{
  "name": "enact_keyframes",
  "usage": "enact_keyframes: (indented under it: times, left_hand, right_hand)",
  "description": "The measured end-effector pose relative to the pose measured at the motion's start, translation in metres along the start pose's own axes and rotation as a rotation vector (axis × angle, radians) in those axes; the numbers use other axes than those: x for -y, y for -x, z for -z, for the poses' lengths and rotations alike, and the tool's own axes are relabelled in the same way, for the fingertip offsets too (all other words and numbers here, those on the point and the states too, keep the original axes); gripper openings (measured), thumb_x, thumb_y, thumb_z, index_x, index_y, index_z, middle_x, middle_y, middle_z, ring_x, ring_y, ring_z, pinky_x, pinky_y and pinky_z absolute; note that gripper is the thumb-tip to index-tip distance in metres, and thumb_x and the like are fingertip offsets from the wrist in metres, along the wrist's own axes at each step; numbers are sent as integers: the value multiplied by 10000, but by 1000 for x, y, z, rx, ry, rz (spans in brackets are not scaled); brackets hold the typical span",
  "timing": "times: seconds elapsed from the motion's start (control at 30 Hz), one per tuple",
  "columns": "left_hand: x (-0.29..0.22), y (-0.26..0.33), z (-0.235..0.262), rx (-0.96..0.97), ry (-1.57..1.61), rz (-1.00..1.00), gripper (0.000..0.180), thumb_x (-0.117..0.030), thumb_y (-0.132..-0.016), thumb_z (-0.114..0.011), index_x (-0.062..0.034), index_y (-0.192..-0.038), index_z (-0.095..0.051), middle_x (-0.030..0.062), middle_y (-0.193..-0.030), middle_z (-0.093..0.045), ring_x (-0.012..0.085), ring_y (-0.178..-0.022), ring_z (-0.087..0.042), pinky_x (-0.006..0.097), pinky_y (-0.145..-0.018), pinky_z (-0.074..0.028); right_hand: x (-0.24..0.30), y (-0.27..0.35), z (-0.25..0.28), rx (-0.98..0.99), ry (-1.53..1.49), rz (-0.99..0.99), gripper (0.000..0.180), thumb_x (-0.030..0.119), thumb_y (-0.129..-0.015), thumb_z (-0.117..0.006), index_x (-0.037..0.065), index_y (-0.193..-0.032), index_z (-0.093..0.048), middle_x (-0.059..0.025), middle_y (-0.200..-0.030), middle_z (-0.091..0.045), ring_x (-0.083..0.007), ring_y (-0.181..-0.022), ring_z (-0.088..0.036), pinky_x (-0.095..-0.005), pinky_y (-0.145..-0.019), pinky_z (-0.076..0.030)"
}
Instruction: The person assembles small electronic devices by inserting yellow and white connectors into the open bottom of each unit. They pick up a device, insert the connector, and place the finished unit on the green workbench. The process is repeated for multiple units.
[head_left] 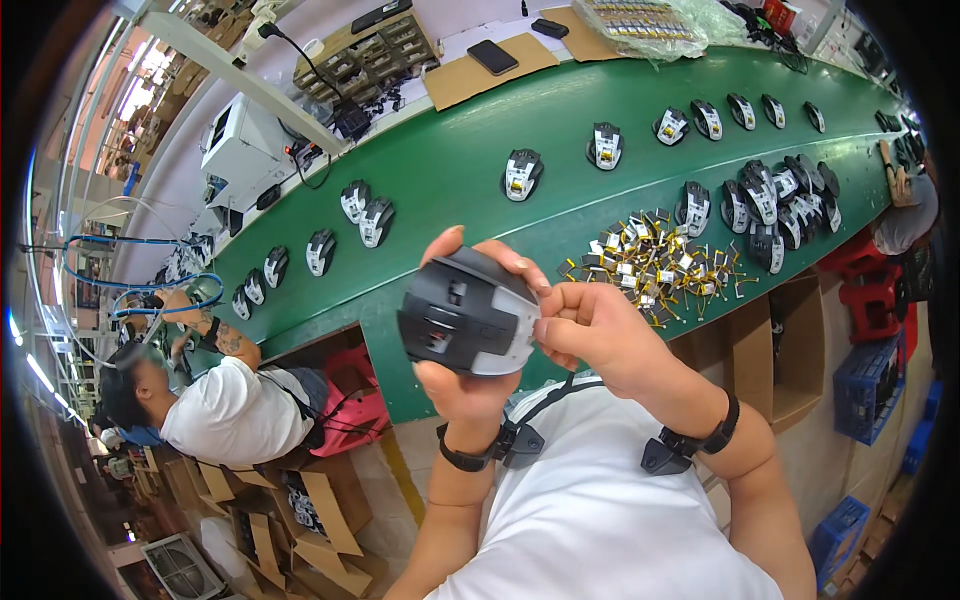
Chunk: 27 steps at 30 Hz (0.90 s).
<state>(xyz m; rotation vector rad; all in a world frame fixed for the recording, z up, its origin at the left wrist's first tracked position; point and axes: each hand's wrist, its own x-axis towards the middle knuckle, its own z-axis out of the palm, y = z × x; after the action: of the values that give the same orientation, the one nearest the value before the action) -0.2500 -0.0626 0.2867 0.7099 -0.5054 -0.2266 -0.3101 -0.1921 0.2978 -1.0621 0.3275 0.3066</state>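
One co-worker in white shirt (240, 415) seated at green workbench's (440, 150) near edge, left end. Six computer mice (320, 252) strung along workbench's left half. Held mouse (450, 315), black and grey, above workbench's near edge, around mid-length. Left hand (465, 398) grasps it, wrapped round its far and near sides. Right hand (605, 325) pinched up against its grey edge; cannot tell if anything tiny is gripped. Heap of wired battery packs (650, 268) on workbench's right half, near side. Clustered mice (762, 190) further toward workbench's right end.

Factory workshop, long green bench (430, 155), rows of mouse-shaped devices (522, 175), seated co-worker (240, 415)
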Motion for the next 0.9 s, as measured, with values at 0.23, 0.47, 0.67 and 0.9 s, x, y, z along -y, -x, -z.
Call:
enact_keyframes:
  times: [0.23, 0.47, 0.67, 0.9]
  left_hand:
    - [9, 1, -18, -138, -140, 5, 920, -742, -839, -494, -68, -1439, -314, 165, -1146, -522, 292, -941, -570, 434, -844, -478]
    - [5, -8, 17, -232, 259, 243, 776, -675, -922, -407, -66, -1402, -384, 158, -1130, -552, 309, -965, -577, 456, -776, -531]
    - [5, -8, 21, -261, 443, 325, 724, -642, -949, -387, -55, -1371, -425, 169, -1122, -555, 325, -987, -577, 450, -790, -542]
    - [2, -15, 14, -299, 456, 326, 712, -627, -958, -370, -39, -1350, -456, 183, -1118, -586, 334, -971, -593, 440, -808, -534]
  right_hand:
    - [-13, -1, 9, -10, -95, -12, 191, 182, -878, -671, 14, -919, -589, -5, -716, -588, -59, -601, -537, -210, -526, -417]
    - [5, 29, 20, -51, 192, 343, 461, -17, -785, -729, -15, -1208, -545, -93, -1184, -544, -123, -1064, -569, -239, -764, -495]
    - [18, 22, 2, -49, 84, 547, 312, -69, -861, -629, -51, -1169, -579, -170, -1153, -634, -169, -1004, -647, -263, -771, -555]
    - [8, 1, 1, -40, -118, 319, 286, 13, -896, -658, -39, -1160, -559, -113, -959, -690, -109, -774, -654, -221, -651, -522]
